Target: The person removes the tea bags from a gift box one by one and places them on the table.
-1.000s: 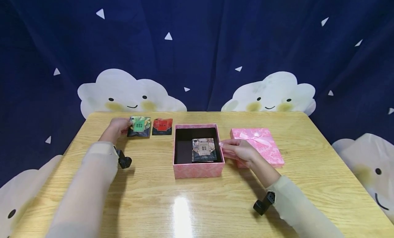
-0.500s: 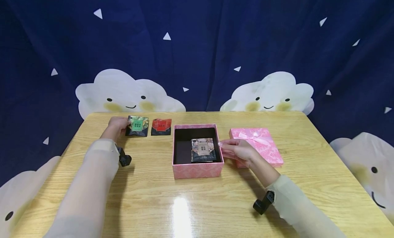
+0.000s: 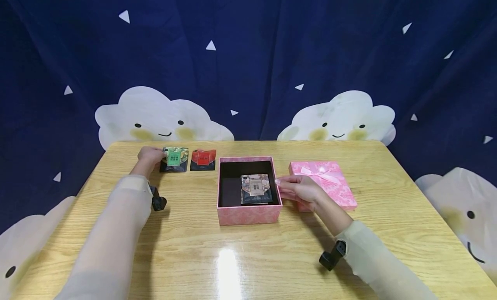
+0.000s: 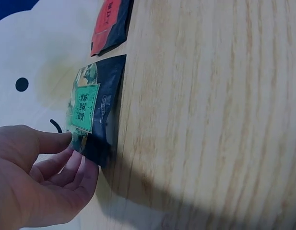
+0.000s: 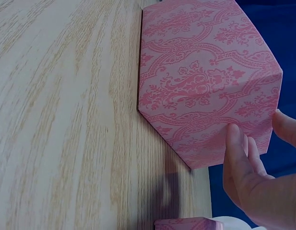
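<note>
My left hand (image 3: 150,157) pinches the left edge of a green-labelled tea packet (image 3: 174,159), thumb on its printed face and fingers behind. In the left wrist view that packet (image 4: 94,108) stands tilted at the table's far edge. A red-labelled packet (image 3: 203,160) lies just right of it. An open pink box (image 3: 248,215) with a dark inside stands mid-table. Inside, towards its right, lies a beige-labelled packet (image 3: 256,189), with another edge peeking out beneath. My right hand (image 3: 300,190) grips the box's right wall, thumb at the rim and fingers against the patterned outside (image 5: 200,81).
The pink lid (image 3: 334,183) with a ribbon bow lies right of the box, partly behind my right hand. A wooden table (image 3: 186,257) holds everything. A dark blue curtain (image 3: 248,76) with clouds hangs behind its far edge.
The green-labelled packet and my left hand have shifted very slightly right over the last half second. My right hand and the box stay in place.
</note>
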### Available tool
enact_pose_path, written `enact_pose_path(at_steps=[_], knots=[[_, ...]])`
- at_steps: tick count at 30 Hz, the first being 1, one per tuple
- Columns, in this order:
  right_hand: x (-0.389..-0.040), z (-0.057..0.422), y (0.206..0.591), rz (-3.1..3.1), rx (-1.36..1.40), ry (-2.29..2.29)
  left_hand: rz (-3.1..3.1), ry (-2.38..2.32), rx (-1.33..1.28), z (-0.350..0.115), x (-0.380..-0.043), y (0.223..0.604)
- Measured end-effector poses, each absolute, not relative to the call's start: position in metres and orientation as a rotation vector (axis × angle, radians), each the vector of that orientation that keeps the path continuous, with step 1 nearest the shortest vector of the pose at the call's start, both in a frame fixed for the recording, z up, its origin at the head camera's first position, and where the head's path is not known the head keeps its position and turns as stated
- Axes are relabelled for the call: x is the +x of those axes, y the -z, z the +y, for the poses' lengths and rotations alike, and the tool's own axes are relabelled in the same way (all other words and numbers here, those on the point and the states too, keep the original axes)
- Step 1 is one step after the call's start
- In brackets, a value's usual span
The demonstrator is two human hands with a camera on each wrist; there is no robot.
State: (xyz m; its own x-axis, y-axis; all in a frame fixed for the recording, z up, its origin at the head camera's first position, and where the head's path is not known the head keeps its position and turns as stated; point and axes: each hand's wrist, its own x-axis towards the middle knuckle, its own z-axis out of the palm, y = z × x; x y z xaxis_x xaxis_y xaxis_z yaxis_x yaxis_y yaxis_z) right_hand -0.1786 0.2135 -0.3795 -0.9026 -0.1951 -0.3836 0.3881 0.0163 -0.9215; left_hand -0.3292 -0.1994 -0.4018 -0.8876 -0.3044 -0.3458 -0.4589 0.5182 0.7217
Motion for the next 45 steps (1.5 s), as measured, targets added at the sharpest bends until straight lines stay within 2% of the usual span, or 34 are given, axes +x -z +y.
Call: enact_pose_path(at_steps=[22, 45], knots=[[-0.177, 0.21, 0.375, 1.906, 0.17, 1.925, 2.516, -1.477, -0.432, -0.207, -0.313, 0.382], [-0.175, 0.214, 0.376, 1.904, 0.177, 1.917, 2.124, -1.658, -0.163, -0.151, -0.275, 0.347]])
